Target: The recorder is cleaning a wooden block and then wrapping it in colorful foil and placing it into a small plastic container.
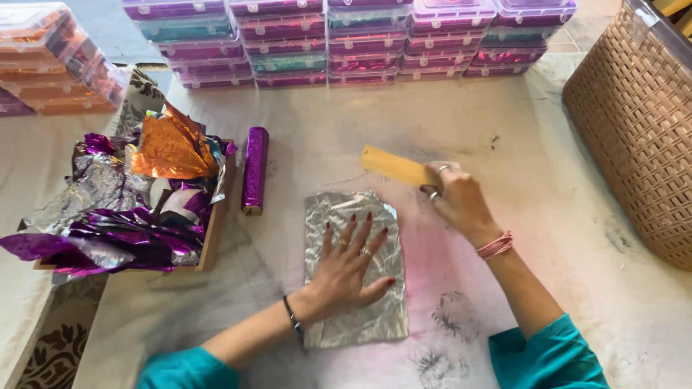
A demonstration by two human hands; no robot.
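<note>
Far edge of table, centre to right: stacks of flat clear plastic boxes point(375, 39) with purple and teal contents, several columns side by side, small white latches on the fronts; far left corner: a separate stack of clear boxes point(54, 61) with orange contents, set at an angle; just right of the wooden tray: a long bar wrapped in shiny purple foil point(254, 170), lying roughly near-to-far; no labels, signs or screens legible.

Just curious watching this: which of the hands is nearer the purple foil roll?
Left. The left hand lies flat on the silver foil sheet, right of the purple foil roll; the right hand holds a yellow strip farther right.
</note>
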